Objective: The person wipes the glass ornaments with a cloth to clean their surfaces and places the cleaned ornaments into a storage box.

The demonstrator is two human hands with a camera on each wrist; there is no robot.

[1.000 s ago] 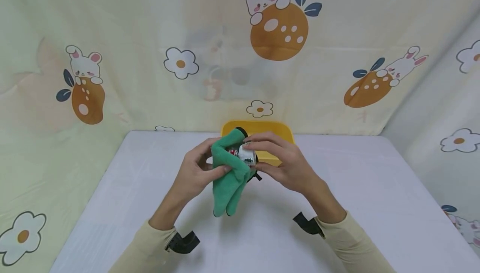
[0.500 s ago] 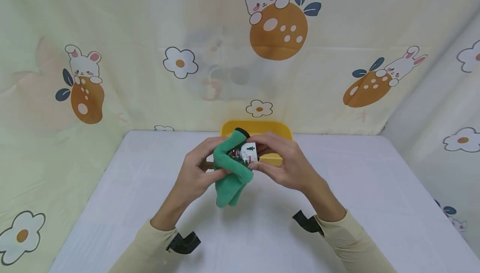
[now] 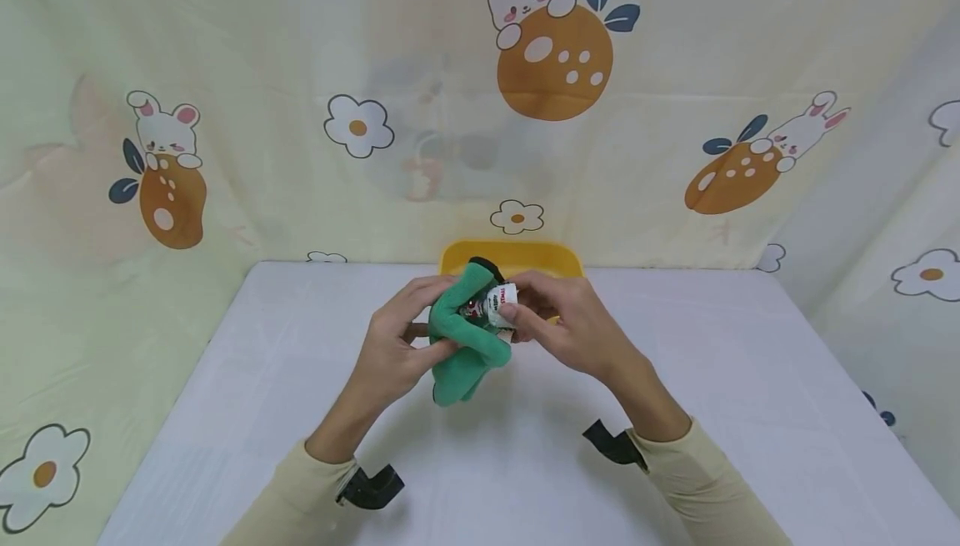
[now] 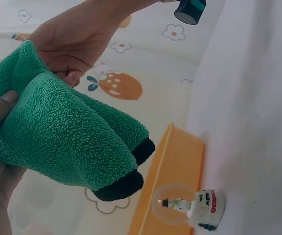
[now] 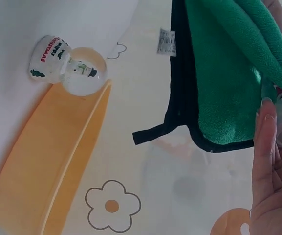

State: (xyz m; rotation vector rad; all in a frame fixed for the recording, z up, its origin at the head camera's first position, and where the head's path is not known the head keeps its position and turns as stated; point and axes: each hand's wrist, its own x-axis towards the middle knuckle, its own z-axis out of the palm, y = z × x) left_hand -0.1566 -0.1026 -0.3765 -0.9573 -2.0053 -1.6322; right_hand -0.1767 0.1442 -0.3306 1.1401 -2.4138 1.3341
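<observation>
Your left hand (image 3: 401, 338) grips plush green towelling cloth with black edging (image 3: 470, 334), wrapped partway round small snow globe with white printed base (image 3: 497, 304). Your right hand (image 3: 566, 318) pinches base. Globe between hands, long axis roughly sideways: base toward right hand, nearer it; clear dome leftward, partly hidden in cloth. Base squat, smooth; cloth thick-piled, floppy. Beyond, on white-covered bench (image 3: 480, 471): smooth yellow plastic bin (image 3: 510, 251), second clear-domed snow globe (image 4: 205, 208) upright just beside it.
</observation>
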